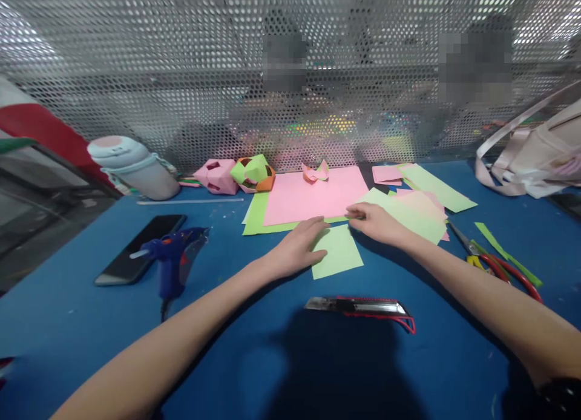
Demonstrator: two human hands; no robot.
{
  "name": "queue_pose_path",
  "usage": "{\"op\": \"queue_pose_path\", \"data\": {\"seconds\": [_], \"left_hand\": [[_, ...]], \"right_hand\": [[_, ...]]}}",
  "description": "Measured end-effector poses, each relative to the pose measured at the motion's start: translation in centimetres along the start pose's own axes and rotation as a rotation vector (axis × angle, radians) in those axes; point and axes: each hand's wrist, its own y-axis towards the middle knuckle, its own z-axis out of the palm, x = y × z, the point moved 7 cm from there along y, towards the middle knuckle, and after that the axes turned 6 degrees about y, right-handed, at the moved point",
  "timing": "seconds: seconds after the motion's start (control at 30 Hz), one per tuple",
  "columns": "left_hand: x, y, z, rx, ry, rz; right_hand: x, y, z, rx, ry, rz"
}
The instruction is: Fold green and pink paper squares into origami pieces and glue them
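Note:
A pale green paper square (338, 253) lies flat on the blue table. My left hand (299, 247) rests over its left side, fingers stretched out and thumb spread apart from them. Just beyond the square's upper right corner is my right hand (374, 223), its fingers loosely bent with the tips at the edge of the stacked sheets; nothing shows in its grasp. Behind both hands a large pink sheet (313, 196) covers a brighter green sheet (256, 220). A small folded pink-and-green paper piece (315, 172) stands on the pink sheet. Nearer me lies a box cutter (363, 307).
To the left are a blue glue gun (170, 262), a phone (140, 250) and a bottle (134, 166). Folded paper shapes (218, 176) sit near the perforated metal panel (195, 63). Loose sheets (436, 187), red-handled scissors (494, 265) and a bag (544, 141) occupy the right.

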Motion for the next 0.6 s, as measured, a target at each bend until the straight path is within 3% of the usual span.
{"op": "queue_pose_path", "data": {"seconds": [0.13,0.3,0.47,0.6], "left_hand": [[0.1,0.0,0.0,0.011,-0.009,-0.004],[-0.2,0.0,0.0,0.011,-0.010,0.018],[-0.3,0.1,-0.1,-0.010,-0.083,-0.002],[-0.2,0.1,-0.2,-0.038,-0.142,-0.003]], "right_hand": [[-1.4,1.2,0.9,-0.054,0.254,0.104],[-1.0,0.7,2.0,-0.011,0.501,0.179],[0.0,-0.6,3.1,0.054,0.598,0.206],[0.2,-0.8,2.7,0.049,0.592,0.175]]}}
